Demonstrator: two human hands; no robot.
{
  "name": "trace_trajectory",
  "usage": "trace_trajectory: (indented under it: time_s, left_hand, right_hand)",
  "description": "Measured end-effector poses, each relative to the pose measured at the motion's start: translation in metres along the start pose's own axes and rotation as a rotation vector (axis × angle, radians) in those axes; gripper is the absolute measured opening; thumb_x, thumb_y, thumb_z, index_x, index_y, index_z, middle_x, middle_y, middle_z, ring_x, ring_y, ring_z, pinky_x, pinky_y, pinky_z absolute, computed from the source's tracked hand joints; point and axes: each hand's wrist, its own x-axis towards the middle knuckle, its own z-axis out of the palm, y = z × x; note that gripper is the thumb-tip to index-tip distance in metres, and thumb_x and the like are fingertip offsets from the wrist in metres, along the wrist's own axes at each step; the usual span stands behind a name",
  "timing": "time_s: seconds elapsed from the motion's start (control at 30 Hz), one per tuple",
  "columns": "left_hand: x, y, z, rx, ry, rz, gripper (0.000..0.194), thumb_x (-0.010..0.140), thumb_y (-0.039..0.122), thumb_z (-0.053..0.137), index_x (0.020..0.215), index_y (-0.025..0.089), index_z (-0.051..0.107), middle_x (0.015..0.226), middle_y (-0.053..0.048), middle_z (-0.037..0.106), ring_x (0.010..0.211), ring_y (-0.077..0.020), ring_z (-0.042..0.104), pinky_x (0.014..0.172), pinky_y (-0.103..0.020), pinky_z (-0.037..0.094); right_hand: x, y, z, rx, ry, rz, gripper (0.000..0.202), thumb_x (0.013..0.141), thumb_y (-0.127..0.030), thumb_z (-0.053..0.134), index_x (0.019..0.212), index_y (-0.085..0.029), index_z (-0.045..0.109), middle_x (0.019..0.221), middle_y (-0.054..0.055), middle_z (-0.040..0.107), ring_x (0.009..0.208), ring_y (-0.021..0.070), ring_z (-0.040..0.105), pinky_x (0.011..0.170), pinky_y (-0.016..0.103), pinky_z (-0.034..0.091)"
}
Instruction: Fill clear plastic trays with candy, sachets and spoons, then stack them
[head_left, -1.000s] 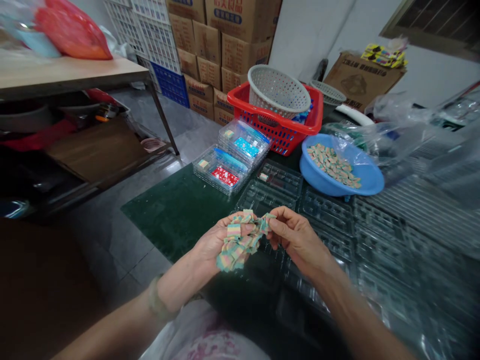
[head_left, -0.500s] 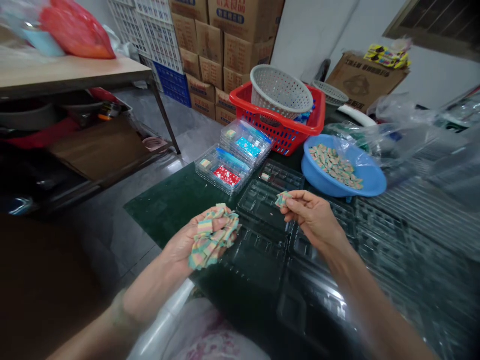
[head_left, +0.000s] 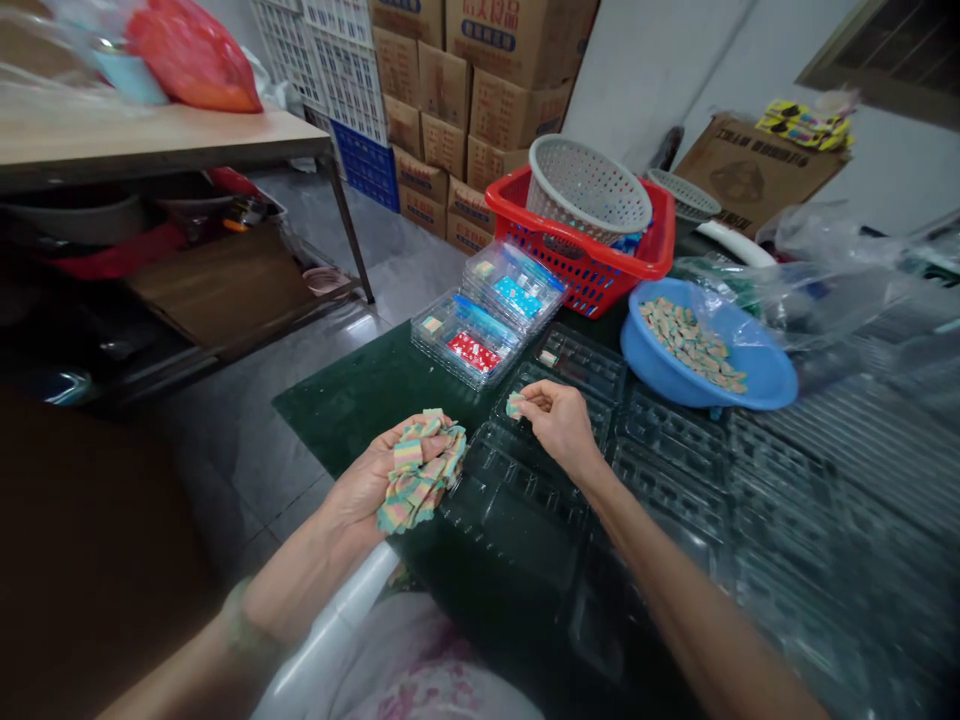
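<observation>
A heap of striped pastel candy pieces [head_left: 420, 470] fills my left hand [head_left: 367, 480], the thumb pressed on top of it. Between the fingertips of my right hand [head_left: 559, 425] is a small striped candy piece [head_left: 514, 405]; whether it is one or a few I cannot tell. That hand is over a clear plastic tray [head_left: 506, 385] in the second row. Behind it, another clear tray [head_left: 589, 360] has a candy piece [head_left: 548, 357] in one compartment. A further clear tray [head_left: 517, 500] lies nearer my body, to the right of my left hand.
More clear trays [head_left: 780, 470] cover the right of the dark green table [head_left: 337, 390]. Stacked filled boxes [head_left: 472, 350] stand at its far left edge. Behind are a blue basin [head_left: 645, 345] of candy and a red basket [head_left: 525, 225] holding a grey colander [head_left: 592, 185].
My right hand has moved left with its candy piece, to over the second tray. My left hand stays nearly still with its heap. The whole view has shifted slightly.
</observation>
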Motion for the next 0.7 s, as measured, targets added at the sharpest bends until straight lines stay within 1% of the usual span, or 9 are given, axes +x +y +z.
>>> trace_trajectory:
  time_s: [0.07,0.13,0.2,0.33,0.37,0.5,0.57,0.7]
  left_hand:
    - [0.000,0.000,0.000,0.026,-0.001,0.018,0.017,0.069,-0.002,0.058,0.071,0.014,0.053,0.063,0.001,0.056,0.052,-0.0101,0.058,0.054,-0.023,0.053]
    - [0.002,-0.001,-0.002,0.041,-0.005,0.033,0.018,0.068,-0.002,0.059,0.070,0.015,0.053,0.062,0.002,0.056,0.052,-0.0099,0.058,0.053,-0.022,0.052]
    - [0.005,-0.001,-0.005,0.049,-0.010,0.026,0.019,0.069,-0.002,0.060,0.071,0.015,0.053,0.066,0.002,0.057,0.055,-0.0107,0.060,0.056,-0.024,0.053]
    - [0.008,-0.002,-0.010,0.040,0.015,-0.039,0.016,0.070,0.001,0.060,0.075,0.015,0.055,0.072,-0.001,0.060,0.061,-0.0124,0.062,0.063,-0.027,0.055]
    - [0.009,-0.002,-0.010,0.040,0.024,-0.030,0.016,0.070,0.001,0.061,0.075,0.015,0.055,0.072,-0.001,0.060,0.061,-0.0127,0.063,0.062,-0.027,0.055]
    - [0.009,-0.003,-0.010,0.078,0.041,0.087,0.022,0.068,-0.002,0.061,0.080,0.016,0.058,0.073,-0.002,0.062,0.065,-0.0147,0.065,0.063,-0.026,0.056]
    - [0.009,-0.004,-0.009,0.090,0.035,0.072,0.021,0.068,-0.002,0.061,0.079,0.015,0.057,0.073,-0.002,0.062,0.064,-0.0148,0.065,0.063,-0.027,0.056]
    - [0.008,-0.002,-0.008,0.096,0.025,0.051,0.019,0.069,0.000,0.061,0.080,0.015,0.057,0.072,-0.001,0.061,0.059,-0.0130,0.063,0.057,-0.025,0.055]
  right_hand:
    - [-0.003,-0.002,0.000,-0.184,0.023,-0.053,0.012,0.072,-0.030,0.056,0.069,-0.022,0.064,0.072,0.001,0.064,0.067,0.0152,0.055,0.058,0.025,0.036]
    - [-0.006,-0.005,-0.002,-0.317,0.044,-0.107,0.015,0.074,-0.029,0.054,0.066,-0.022,0.064,0.079,0.002,0.062,0.076,0.0166,0.053,0.062,0.026,0.036]
    - [-0.007,-0.008,-0.002,-0.393,0.049,-0.142,0.018,0.076,-0.028,0.051,0.064,-0.022,0.063,0.083,0.003,0.060,0.082,0.0178,0.051,0.064,0.027,0.036]
    - [-0.007,-0.009,0.000,-0.462,0.048,-0.192,0.024,0.081,-0.026,0.045,0.063,-0.020,0.059,0.083,0.005,0.058,0.082,0.0180,0.050,0.064,0.027,0.035]
    - [-0.007,-0.008,0.001,-0.464,0.058,-0.202,0.023,0.081,-0.025,0.044,0.064,-0.020,0.058,0.082,0.005,0.058,0.081,0.0178,0.050,0.064,0.027,0.035]
    - [-0.009,-0.006,0.001,-0.392,0.102,-0.212,0.020,0.082,-0.023,0.041,0.071,-0.020,0.058,0.076,0.002,0.058,0.073,0.0150,0.051,0.064,0.026,0.034]
    - [-0.008,-0.004,-0.001,-0.325,0.111,-0.196,0.019,0.081,-0.023,0.042,0.073,-0.021,0.059,0.073,0.000,0.059,0.068,0.0138,0.051,0.061,0.025,0.033]
    - [0.000,-0.001,-0.005,-0.133,0.117,-0.125,0.017,0.077,-0.025,0.046,0.072,-0.020,0.062,0.070,0.000,0.061,0.063,0.0134,0.052,0.056,0.024,0.033]
